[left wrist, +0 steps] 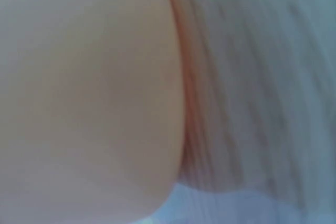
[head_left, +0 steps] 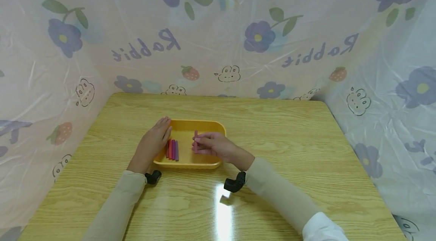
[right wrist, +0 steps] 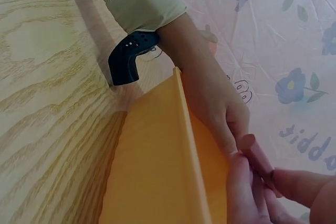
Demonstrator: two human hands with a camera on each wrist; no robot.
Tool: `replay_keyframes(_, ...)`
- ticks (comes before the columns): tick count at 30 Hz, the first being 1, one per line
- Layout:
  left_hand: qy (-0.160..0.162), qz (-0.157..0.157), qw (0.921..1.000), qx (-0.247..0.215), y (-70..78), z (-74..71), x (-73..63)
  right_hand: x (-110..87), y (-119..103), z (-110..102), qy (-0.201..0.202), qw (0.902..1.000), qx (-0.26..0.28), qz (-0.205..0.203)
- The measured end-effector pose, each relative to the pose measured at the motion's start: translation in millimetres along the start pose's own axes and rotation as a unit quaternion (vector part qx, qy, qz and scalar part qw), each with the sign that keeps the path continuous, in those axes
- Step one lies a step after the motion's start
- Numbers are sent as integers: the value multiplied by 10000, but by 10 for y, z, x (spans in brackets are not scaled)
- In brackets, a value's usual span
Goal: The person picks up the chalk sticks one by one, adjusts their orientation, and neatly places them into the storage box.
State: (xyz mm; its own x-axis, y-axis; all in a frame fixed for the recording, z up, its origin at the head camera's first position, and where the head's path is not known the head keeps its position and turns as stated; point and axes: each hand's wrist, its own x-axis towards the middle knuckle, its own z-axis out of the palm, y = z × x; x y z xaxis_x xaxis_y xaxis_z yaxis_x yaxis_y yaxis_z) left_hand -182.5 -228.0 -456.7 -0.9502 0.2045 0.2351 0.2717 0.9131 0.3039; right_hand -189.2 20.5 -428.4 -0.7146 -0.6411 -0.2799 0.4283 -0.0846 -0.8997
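Note:
A yellow tray (head_left: pixel 187 165) lies on the table with several slim sticks (head_left: pixel 173 150) in red, magenta and purple side by side at its left end. My left hand (head_left: pixel 152 143) rests along the tray's left edge, its fingers straight. Over the tray's middle, my right hand (head_left: pixel 219 146) pinches a dull-red, crayon-like stick (head_left: pixel 195 134) between thumb and fingers, held lengthwise like the others. The right wrist view shows the angular end of this stick (right wrist: pixel 254 150) beyond the tray wall (right wrist: pixel 157 156). Only blurred skin and sleeve fill the left wrist view.
The wood-grain table (head_left: pixel 279 131) extends around the tray. Printed sheeting (head_left: pixel 218 44) hangs behind it and on both sides. A black wrist device (head_left: pixel 235 182) is worn on my right wrist, another (head_left: pixel 154 177) on my left. Light glares off the table's front.

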Motion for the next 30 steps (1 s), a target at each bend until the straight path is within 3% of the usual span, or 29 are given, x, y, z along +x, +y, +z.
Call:
replay_keyframes(23, -109, -140, 9998, -9, 5, 6, 30, 387, 174, 206, 569, 9956, -540, 520)
replay_keyframes(30, -114, -169, 9998, -53, 9, 8, 31, 484, 226, 246, 698, 9936, -726, 515)
